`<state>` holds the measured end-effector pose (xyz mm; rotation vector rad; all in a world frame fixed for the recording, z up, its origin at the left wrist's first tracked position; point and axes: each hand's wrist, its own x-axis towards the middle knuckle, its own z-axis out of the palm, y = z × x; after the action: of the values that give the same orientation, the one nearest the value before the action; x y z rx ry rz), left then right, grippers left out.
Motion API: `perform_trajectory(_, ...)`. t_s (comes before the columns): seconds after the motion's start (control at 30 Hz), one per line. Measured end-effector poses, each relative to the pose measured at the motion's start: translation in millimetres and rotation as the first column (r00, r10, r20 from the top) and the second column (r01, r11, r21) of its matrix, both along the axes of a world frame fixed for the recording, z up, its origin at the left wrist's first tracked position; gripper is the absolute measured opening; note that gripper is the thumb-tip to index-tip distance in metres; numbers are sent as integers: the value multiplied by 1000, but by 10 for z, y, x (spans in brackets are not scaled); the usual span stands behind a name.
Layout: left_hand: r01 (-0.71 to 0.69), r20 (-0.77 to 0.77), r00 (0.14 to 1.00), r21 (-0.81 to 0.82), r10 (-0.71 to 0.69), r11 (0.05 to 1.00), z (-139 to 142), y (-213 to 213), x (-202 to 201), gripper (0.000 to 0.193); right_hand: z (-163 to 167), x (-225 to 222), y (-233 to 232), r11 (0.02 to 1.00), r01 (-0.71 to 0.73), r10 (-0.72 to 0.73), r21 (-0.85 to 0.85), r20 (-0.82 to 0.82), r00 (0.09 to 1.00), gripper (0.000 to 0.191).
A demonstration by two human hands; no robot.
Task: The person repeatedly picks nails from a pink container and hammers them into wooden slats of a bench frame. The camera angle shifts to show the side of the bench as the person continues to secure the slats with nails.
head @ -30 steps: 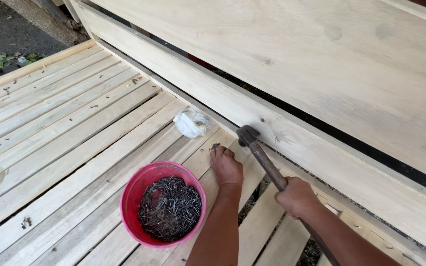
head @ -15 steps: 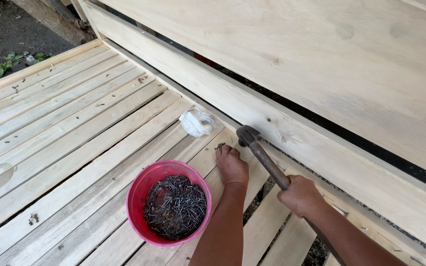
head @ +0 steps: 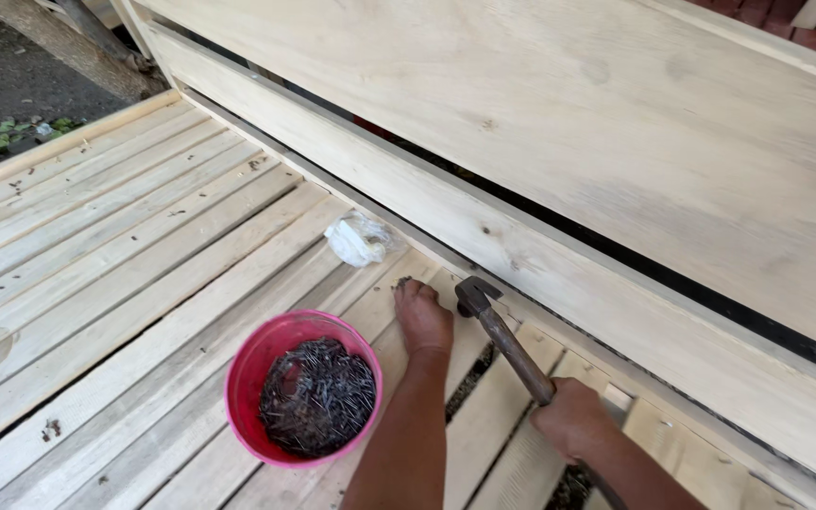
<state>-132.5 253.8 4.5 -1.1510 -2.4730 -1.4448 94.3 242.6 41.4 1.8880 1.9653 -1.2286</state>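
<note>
Low in the frame's centre, the left hand presses its curled fingers on a pale wooden slat, pinching something small and dark at the fingertips; what it is cannot be told. At lower right, the right hand is closed round the handle of a dark-headed wooden hammer, its head just beside the left hand. A round pink plastic bowl of dark nails sits at lower centre-left, with a crumpled white plastic bag above it.
</note>
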Motion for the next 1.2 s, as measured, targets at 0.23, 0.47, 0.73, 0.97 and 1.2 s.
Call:
perform_trajectory(0.23,74,-202,976,-43,-82,996,111,-139,94,25,-8,140,-243,984,122,-132,-127,-73,988,36)
perform_trajectory(0.47,5,24,1000,-80,-3,997,551,-723,-223,17,-137,366,-457,975,129,-143,-179,-66,988,34)
perform_trajectory(0.73,-188,-33,979,-517,199,835,475,-1637,-770,27,-53,493,-624,990,94,-101,-105,-60,993,31)
perform_trajectory(0.97,-162,-23,983,-592,184,790,438,-1611,-716,22,39,443,-608,992,91,-90,-90,7,996,34)
perform_trajectory(1.2,-171,207,945,-347,253,922,484,-1717,-725,18,-1,482,-577,992,66,-68,-106,-11,998,33)
